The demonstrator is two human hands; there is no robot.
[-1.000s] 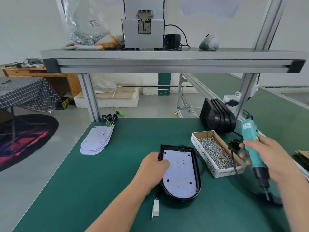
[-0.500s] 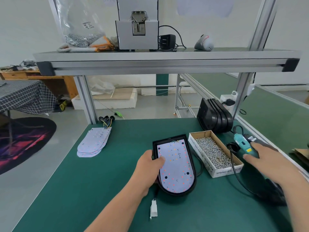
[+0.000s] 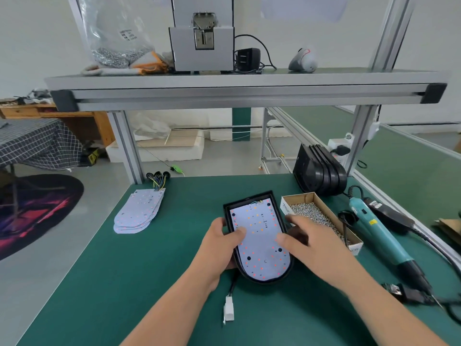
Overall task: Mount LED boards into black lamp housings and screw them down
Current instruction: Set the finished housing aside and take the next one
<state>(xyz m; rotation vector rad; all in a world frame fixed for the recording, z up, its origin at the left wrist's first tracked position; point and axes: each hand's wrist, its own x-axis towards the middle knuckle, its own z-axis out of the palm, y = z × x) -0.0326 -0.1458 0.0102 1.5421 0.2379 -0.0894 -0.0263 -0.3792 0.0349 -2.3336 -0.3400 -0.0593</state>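
Observation:
A black lamp housing (image 3: pixel 249 199) lies flat on the green bench with a white LED board (image 3: pixel 259 248) seated inside it. My left hand (image 3: pixel 219 243) grips the housing's left edge, thumb on the board. My right hand (image 3: pixel 316 245) has its thumb on the board's right side, and its fingers stretch along the housing's right rim. The teal electric screwdriver (image 3: pixel 379 233) lies on the bench to the right, in neither hand. The housing's cable ends in a white connector (image 3: pixel 229 308) near the front.
A cardboard box of screws (image 3: pixel 299 196) stands right of the housing. Spare black housings (image 3: pixel 319 171) stand stacked behind it. A stack of LED boards (image 3: pixel 139 211) lies at the left. An aluminium shelf (image 3: pixel 237 91) spans overhead on posts.
My right hand laid the screwdriver down on the bench and came left onto the housing's right side. My left hand kept its hold while the housing turned slightly.

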